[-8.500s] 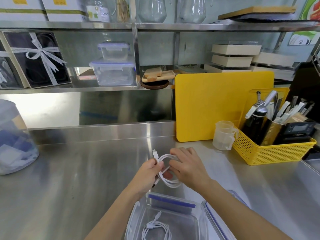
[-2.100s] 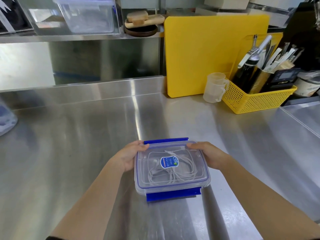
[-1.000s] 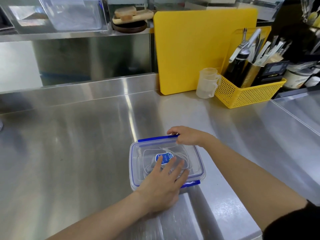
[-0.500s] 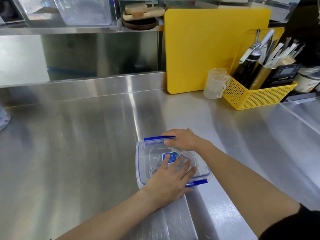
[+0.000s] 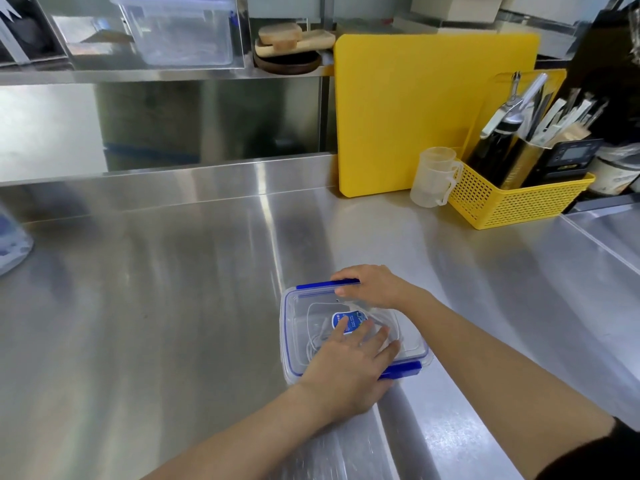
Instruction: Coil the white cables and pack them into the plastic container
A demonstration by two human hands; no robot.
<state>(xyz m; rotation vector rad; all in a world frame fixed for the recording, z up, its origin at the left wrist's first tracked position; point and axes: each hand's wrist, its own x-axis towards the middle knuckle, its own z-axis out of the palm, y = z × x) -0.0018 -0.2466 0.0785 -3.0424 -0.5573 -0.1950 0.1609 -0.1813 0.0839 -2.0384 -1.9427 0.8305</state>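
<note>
Head view: the plastic container (image 5: 294, 327) sits lidded on the steel counter (image 5: 156, 306), white cables (image 5: 317, 337) coiled inside. The left hand (image 5: 346, 368) presses flat, fingers spread, on its lid; the right hand (image 5: 372, 285) curls over the far blue clip (image 5: 315, 285)

The flat left hand (image 5: 346, 368) covers much of the clear blue-clipped plastic container's lid (image 5: 298, 327), so the coiled white cables (image 5: 317, 337) inside show only partly, blurred.

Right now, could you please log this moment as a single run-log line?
stage: sealing | container: lid on, cables inside | left hand: flat on lid | right hand: at far blue latch
</note>
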